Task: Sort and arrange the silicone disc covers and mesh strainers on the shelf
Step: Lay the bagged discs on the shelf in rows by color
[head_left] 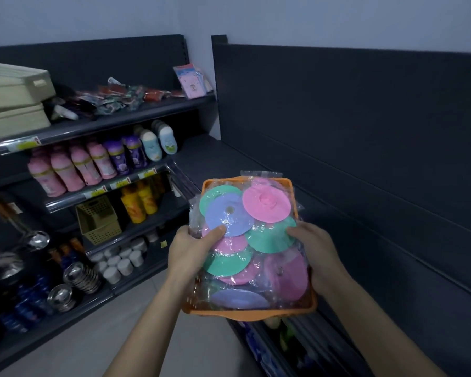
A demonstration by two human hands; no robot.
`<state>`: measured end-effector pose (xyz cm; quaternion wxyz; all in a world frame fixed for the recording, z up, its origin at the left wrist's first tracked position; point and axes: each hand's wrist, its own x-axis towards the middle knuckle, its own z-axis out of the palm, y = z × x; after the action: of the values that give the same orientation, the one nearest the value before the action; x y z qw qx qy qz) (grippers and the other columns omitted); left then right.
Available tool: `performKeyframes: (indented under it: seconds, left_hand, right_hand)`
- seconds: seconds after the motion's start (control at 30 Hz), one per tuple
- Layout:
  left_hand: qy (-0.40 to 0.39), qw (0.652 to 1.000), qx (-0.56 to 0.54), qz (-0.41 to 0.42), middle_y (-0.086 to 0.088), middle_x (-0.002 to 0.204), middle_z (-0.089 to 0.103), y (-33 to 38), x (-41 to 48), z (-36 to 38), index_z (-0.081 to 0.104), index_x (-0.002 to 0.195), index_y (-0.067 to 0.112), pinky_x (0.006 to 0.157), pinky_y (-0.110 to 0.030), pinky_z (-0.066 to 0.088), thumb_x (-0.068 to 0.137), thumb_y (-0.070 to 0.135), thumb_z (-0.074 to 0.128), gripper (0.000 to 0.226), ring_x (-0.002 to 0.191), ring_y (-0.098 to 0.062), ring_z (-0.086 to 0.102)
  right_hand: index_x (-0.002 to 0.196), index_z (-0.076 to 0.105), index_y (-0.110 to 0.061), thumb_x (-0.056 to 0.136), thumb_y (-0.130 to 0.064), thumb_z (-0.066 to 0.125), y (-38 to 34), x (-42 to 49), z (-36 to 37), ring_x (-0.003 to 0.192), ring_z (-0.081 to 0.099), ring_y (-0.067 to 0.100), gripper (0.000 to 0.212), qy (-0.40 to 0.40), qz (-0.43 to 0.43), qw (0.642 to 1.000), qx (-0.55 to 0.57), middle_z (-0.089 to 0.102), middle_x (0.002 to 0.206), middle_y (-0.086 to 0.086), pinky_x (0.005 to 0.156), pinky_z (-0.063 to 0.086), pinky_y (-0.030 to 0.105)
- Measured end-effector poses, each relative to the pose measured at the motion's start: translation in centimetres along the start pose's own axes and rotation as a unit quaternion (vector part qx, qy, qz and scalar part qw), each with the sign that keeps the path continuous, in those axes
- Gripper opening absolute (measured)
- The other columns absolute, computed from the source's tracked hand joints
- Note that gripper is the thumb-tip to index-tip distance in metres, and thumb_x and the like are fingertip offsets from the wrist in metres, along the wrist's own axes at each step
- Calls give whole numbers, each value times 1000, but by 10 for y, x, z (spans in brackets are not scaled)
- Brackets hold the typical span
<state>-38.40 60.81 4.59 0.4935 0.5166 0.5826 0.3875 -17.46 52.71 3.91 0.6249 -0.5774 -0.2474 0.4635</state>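
An orange tray is held in front of me, piled with several silicone disc covers in clear plastic wrap: pink, lilac and green. My left hand grips the tray's left side, its thumb pressing on the lilac disc. My right hand grips the right side, with fingers over the wrapped green disc. No mesh strainers are visible. The tray hovers beside the dark shelf on the right.
Left shelving holds cream crates, packets, pink and purple bottles, a yellow basket, white jars, steel bowls and ladles. Coloured items lie on a lower right shelf. Grey floor lies between.
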Motion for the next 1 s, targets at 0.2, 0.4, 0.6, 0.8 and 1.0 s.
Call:
performKeyframes:
  seconds: [0.2,0.4,0.6,0.8,1.0]
  left_hand:
    - [-5,1000,-7,1,1,90,71,5,78,-7,59,93,21,69,-39,59,51,54,80,57,74,-17,71]
    - [-41,999,6,13,5,88,70,12,168,-21,59,91,24,60,-30,55,54,54,80,52,73,-14,70]
    - [-101,994,35,28,0,82,70,31,257,-43,59,78,18,66,-42,56,51,54,80,49,73,-22,69]
    - [-145,986,60,54,-5,79,69,43,327,-50,61,80,10,67,-38,53,55,54,78,53,74,-24,66]
    - [-184,980,60,45,1,93,68,45,380,-31,61,92,17,77,-39,56,54,56,79,57,84,-16,66]
  right_hand:
    - [83,72,-11,65,-19,67,-6,58,41,82,72,29,21,-10,7,1000,12,73,88,13,65,54,35]
    - [72,74,-16,64,-18,66,-2,119,93,76,72,28,11,18,-12,999,35,73,82,14,59,53,32]
    - [69,75,-12,80,-2,60,2,169,150,70,71,26,21,76,-19,994,80,73,80,16,54,54,30]
    - [83,65,-2,82,-1,60,1,207,191,66,71,29,6,142,-22,983,110,72,77,19,53,54,32]
    - [90,62,1,81,-3,61,-1,241,202,70,71,31,10,192,-32,976,101,72,79,20,57,55,33]
